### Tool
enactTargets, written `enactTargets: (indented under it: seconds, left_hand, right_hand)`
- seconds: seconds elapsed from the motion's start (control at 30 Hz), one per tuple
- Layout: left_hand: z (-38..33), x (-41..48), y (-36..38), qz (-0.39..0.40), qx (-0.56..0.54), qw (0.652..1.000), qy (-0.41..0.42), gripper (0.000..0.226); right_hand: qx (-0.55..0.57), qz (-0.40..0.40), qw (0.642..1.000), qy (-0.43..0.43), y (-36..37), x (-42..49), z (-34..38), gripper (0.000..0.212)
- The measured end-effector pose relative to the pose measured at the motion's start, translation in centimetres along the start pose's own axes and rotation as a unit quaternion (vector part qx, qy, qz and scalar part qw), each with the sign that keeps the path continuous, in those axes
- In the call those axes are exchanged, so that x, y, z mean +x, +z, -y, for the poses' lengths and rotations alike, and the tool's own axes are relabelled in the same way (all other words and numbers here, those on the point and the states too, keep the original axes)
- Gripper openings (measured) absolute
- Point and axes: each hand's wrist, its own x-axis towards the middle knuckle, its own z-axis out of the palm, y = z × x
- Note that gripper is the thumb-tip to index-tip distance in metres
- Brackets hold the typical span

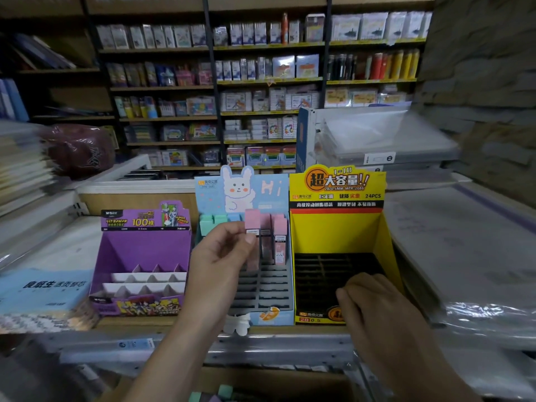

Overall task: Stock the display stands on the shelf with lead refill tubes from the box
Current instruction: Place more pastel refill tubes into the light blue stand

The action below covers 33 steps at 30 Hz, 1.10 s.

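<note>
Three display stands side by side on the shelf (139, 322), one tube in hand.
From the left: a purple stand (145, 248), a blue bunny stand (269, 285), a yellow stand (336, 227). The blue stand's back row holds two green caps, one blue cap and two pink tubes. The left hand (220, 256) is raised over it, its grip pinching a third pink lead refill tube (251, 220) upright. The right hand (374, 303) sits knuckles-up at the yellow stand's front, fingers curled — whether its grip holds anything cannot be told.

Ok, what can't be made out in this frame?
Head view:
- Box: cut off by the bottom edge; contents mostly out of frame.
- Right hand: its back hides the fingertips; holding anything, unclear.
- Pink tube pinched by left hand: lower end blurred, slot unclear.
</note>
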Motion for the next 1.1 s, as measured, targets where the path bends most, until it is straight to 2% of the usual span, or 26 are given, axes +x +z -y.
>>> enactTargets:
  seconds: [0.27, 0.4, 0.63, 0.73, 0.87, 1.1]
  left_hand:
    - [-0.1, 1.0, 0.8, -0.011, 0.051, 0.999, -0.008, 0.011]
    - [0.1, 1.5, 1.3, -0.012, 0.123, 0.992, 0.005, 0.008]
    - [0.7, 1.4, 2.1, -0.061, 0.283, 0.956, 0.045, 0.011]
    - [0.5, 1.4, 2.2, -0.054, 0.308, 0.948, 0.053, 0.006]
    - [0.3, 1.3, 2.4, -0.028, 0.327, 0.943, 0.052, 0.026]
    - [0.5, 1.8, 2.9, -0.031, 0.439, 0.896, 0.063, 0.021]
  right_hand:
    - [-0.013, -0.025, 1.0, 0.011, 0.1, -0.5, 0.1, 0.023]
    - [-0.021, -0.036, 0.999, 0.017, 0.2, -0.5, 0.2, 0.026]
    - [-0.009, -0.034, 0.999, 0.018, 0.1, -0.4, 0.0, 0.026]
    - [-0.005, -0.032, 0.999, 0.017, 0.1, -0.5, 0.0, 0.024]
    - [0.001, -0.03, 1.0, 0.009, 0.0, -0.5, 0.0, 0.023]
    - [0.007, -0.02, 1.0, 0.006, -0.2, -0.5, -0.1, 0.023]
